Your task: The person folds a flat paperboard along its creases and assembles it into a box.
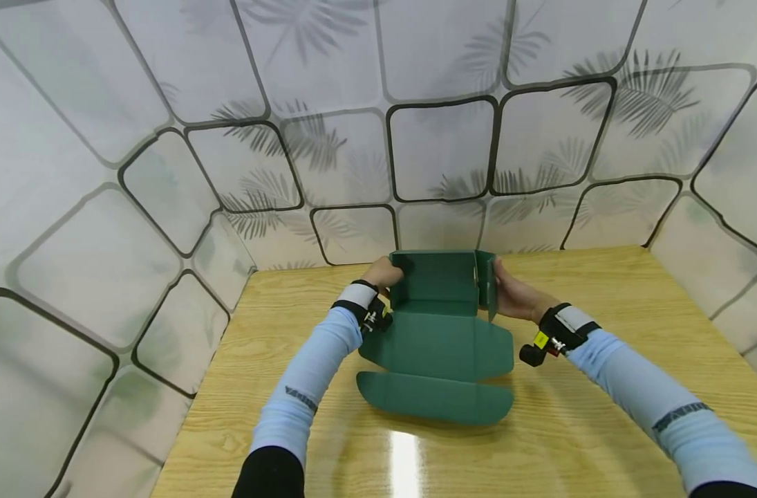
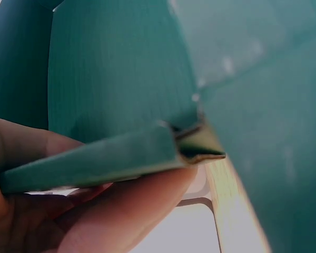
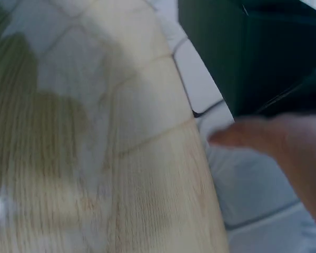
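Note:
A green cardboard mailer box [image 1: 431, 346] lies on the table with its lid laid out toward the near side. My left hand [image 1: 386, 274] grips its left side wall at the far end. In the left wrist view, the fingers [image 2: 142, 208] lie under that folded double wall [image 2: 95, 163], with part of the hand over it. My right hand [image 1: 518, 294] touches the outside of the right side flap [image 1: 492, 287], which stands upright. The right wrist view shows this hand blurred, its thumb [image 3: 242, 134] extended beside the dark green side; its other fingers are hidden.
The box stands on a light wooden table [image 1: 590, 429] near its far edge. A patterned curtain [image 1: 440, 152] with leaf prints and dark outlines surrounds the table at the back and sides. A bright reflection shows on the near tabletop.

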`<state>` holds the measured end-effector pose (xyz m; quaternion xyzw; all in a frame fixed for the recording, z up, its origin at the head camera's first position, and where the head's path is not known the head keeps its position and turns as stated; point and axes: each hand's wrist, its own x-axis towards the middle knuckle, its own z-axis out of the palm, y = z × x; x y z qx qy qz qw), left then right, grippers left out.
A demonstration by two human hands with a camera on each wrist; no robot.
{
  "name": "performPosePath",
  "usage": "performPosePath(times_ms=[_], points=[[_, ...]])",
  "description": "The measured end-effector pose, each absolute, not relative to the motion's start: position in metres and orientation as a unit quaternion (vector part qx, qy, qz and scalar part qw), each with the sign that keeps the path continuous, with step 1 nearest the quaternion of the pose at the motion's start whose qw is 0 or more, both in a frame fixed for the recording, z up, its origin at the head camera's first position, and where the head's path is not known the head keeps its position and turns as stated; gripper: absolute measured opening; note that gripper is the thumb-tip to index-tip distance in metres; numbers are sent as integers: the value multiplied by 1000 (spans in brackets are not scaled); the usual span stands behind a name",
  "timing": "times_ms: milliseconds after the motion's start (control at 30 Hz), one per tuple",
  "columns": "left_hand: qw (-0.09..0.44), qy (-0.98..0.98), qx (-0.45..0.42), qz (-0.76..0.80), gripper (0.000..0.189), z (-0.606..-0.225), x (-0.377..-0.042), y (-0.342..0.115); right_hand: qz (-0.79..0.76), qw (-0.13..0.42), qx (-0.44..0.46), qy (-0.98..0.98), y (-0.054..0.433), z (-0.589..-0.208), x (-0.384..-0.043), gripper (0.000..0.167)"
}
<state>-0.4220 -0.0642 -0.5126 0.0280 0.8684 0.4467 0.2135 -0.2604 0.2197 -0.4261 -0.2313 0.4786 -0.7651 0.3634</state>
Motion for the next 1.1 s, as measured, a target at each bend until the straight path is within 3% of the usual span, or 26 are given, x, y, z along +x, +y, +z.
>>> performPosePath(times_ms=[67,233,333,533,700,900,1100], points=[[217,869,24,444,49,-501,-409,-64,-722,328,-217,569,213,-425,-257,59],[218,875,15,431,42,-504,-403,-61,-649,230,-175,704,196,-427,-253,83],[211,885,16,415,36,-508,-402,-59,-609,173,-128,763,188,-425,-251,85],[219,886,34,408,13,-453,-359,-46,-484,56,-21,873,179,-416,-250,61],[188,907,19,377,14,-396,-312,-31,-436,-31,30,899,174,-418,-257,42],[145,915,35,374,27,-382,-299,-29,-423,-78,87,898,168,-427,-270,33],[141,927,40,346,24,-367,-291,-28,-390,-97,104,910,165,-433,-278,20]])
